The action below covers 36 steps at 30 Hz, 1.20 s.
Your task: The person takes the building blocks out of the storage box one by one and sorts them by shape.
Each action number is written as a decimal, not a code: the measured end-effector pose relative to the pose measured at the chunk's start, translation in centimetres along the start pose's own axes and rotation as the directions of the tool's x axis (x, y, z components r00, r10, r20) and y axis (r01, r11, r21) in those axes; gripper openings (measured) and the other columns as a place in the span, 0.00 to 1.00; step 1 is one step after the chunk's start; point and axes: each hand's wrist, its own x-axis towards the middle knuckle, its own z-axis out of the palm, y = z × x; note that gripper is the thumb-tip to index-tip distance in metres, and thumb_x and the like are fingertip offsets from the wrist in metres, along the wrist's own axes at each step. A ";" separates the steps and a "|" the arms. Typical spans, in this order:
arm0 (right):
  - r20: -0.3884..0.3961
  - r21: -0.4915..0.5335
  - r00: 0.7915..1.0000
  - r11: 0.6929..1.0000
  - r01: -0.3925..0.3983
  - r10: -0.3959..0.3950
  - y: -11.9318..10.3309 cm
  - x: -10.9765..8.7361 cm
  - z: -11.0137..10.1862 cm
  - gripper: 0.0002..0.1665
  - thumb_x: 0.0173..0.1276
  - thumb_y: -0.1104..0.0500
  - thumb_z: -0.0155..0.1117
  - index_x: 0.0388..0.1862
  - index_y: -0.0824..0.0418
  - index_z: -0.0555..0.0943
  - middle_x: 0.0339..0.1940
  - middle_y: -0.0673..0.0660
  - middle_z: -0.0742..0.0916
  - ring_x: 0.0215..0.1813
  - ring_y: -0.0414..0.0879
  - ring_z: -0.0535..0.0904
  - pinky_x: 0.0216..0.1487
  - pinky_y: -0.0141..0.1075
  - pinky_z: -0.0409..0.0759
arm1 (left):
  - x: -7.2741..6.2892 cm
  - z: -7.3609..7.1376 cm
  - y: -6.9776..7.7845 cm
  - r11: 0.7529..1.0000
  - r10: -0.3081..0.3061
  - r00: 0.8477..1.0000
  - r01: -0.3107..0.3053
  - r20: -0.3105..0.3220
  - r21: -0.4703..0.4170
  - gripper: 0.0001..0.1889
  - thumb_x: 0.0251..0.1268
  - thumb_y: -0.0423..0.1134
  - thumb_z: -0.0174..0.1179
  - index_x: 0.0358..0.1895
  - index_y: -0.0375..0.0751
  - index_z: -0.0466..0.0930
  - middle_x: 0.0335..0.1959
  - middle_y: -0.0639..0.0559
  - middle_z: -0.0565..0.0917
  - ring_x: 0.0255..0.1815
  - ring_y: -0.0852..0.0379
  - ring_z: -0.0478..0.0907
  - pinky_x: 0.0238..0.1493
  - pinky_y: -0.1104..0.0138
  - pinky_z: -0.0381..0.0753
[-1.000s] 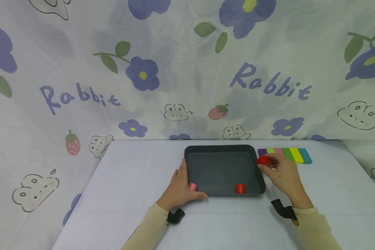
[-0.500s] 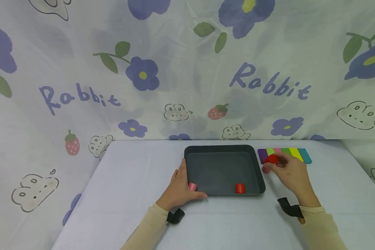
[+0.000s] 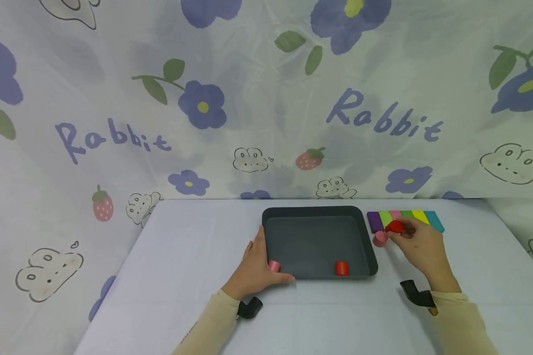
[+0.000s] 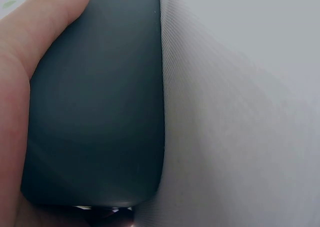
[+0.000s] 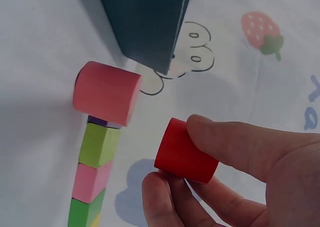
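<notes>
In the head view a dark grey tray (image 3: 315, 241) lies on the white table. My left hand (image 3: 253, 268) rests against its front left corner, fingers extended along the left side and thumb along the front edge. Inside that corner sits a small pink cylinder (image 3: 274, 266), and a red cylinder (image 3: 342, 268) is near the tray's front right. My right hand (image 3: 422, 246) pinches another red cylinder (image 5: 186, 151) between thumb and fingers, right of the tray. A larger pink cylinder (image 5: 107, 93) stands on the table just left of that hand, near the purple block (image 3: 375, 222).
Behind the right hand lies a row of coloured blocks (image 3: 434, 222), partly covered by that hand. A printed cloth backdrop (image 3: 266, 98) with flowers and rabbits rises at the table's back edge. Black wrist devices (image 3: 250, 307) show at the sleeves.
My right hand has shifted rightward, away from the tray's right rim, with the red cylinder in its grip. The pink cylinder beside it has come into view. The left hand stays put.
</notes>
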 end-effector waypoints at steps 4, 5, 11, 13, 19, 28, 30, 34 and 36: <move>-0.013 -0.013 1.000 1.000 0.012 -0.012 0.5 0.2 0.3 0.29 0.68 0.57 0.70 0.60 0.76 0.76 0.49 0.75 0.83 0.47 0.66 0.80 0.46 0.57 0.83 | 0.0 0.0 0.0 1.000 -0.003 1.000 0.003 0.002 -0.002 0.78 0.39 0.70 0.76 0.81 0.34 0.29 0.83 0.42 0.39 0.82 0.49 0.44 0.79 0.49 0.39; -0.015 -0.018 1.000 1.000 0.012 -0.012 0.7 0.2 0.3 0.29 0.68 0.57 0.70 0.59 0.76 0.76 0.49 0.75 0.83 0.46 0.65 0.80 0.45 0.57 0.83 | 0.0 0.0 0.0 1.000 -0.005 1.000 0.005 0.003 0.000 0.78 0.39 0.70 0.76 0.81 0.34 0.28 0.83 0.42 0.39 0.82 0.49 0.44 0.79 0.49 0.39; -0.003 -0.040 1.000 0.999 -0.003 0.003 1.4 0.5 0.7 0.29 0.68 0.57 0.69 0.59 0.76 0.76 0.48 0.75 0.83 0.45 0.65 0.79 0.44 0.56 0.83 | 0.0 0.0 0.0 1.000 -0.005 1.000 0.005 0.000 -0.004 0.78 0.38 0.71 0.75 0.81 0.34 0.29 0.83 0.42 0.39 0.82 0.47 0.44 0.79 0.48 0.39; 0.009 -0.047 1.000 0.999 -0.013 0.014 1.7 0.5 0.8 0.29 0.68 0.57 0.69 0.59 0.77 0.76 0.47 0.75 0.83 0.45 0.65 0.78 0.44 0.56 0.83 | 0.0 0.0 0.0 1.000 -0.004 1.000 0.004 0.000 -0.006 0.78 0.38 0.71 0.76 0.81 0.34 0.29 0.83 0.42 0.39 0.82 0.48 0.44 0.79 0.48 0.39; 0.050 -0.062 0.998 0.997 -0.044 0.047 1.7 0.6 0.8 0.28 0.67 0.59 0.69 0.59 0.77 0.75 0.47 0.76 0.82 0.44 0.66 0.77 0.44 0.56 0.83 | 0.0 0.1 -0.2 1.000 0.000 1.000 0.000 0.004 -0.003 0.79 0.39 0.70 0.76 0.80 0.35 0.27 0.83 0.44 0.37 0.82 0.53 0.42 0.79 0.51 0.38; 0.087 -0.072 0.992 0.994 -0.082 0.088 2.2 0.9 1.4 0.29 0.67 0.60 0.70 0.60 0.78 0.74 0.49 0.77 0.81 0.47 0.68 0.75 0.49 0.59 0.81 | 0.1 0.0 0.0 1.000 0.018 1.000 -0.018 -0.008 -0.013 0.79 0.38 0.70 0.76 0.80 0.34 0.27 0.83 0.43 0.38 0.82 0.50 0.44 0.79 0.48 0.39; 0.088 -0.066 0.993 0.995 -0.078 0.083 2.4 0.9 1.5 0.28 0.67 0.60 0.70 0.59 0.78 0.75 0.48 0.76 0.81 0.46 0.67 0.75 0.48 0.58 0.81 | 0.1 -0.1 0.1 1.000 0.016 1.000 -0.016 -0.008 -0.010 0.79 0.38 0.71 0.76 0.80 0.35 0.27 0.83 0.43 0.38 0.82 0.51 0.44 0.79 0.49 0.39; 0.082 -0.065 0.995 0.996 -0.055 0.060 2.6 1.0 1.7 0.27 0.66 0.61 0.69 0.58 0.78 0.76 0.46 0.75 0.83 0.45 0.66 0.76 0.48 0.58 0.82 | 0.1 -0.1 0.1 1.000 0.015 1.000 -0.015 -0.006 -0.007 0.79 0.38 0.71 0.76 0.80 0.35 0.27 0.83 0.44 0.38 0.82 0.51 0.44 0.79 0.49 0.39; 0.086 -0.065 0.995 0.997 -0.049 0.055 2.7 1.0 1.8 0.27 0.66 0.61 0.69 0.57 0.78 0.76 0.46 0.75 0.83 0.45 0.66 0.76 0.48 0.58 0.82 | 0.1 -0.1 0.1 1.000 0.015 1.000 -0.016 -0.006 -0.007 0.79 0.38 0.71 0.76 0.80 0.35 0.27 0.83 0.44 0.38 0.82 0.51 0.44 0.79 0.48 0.39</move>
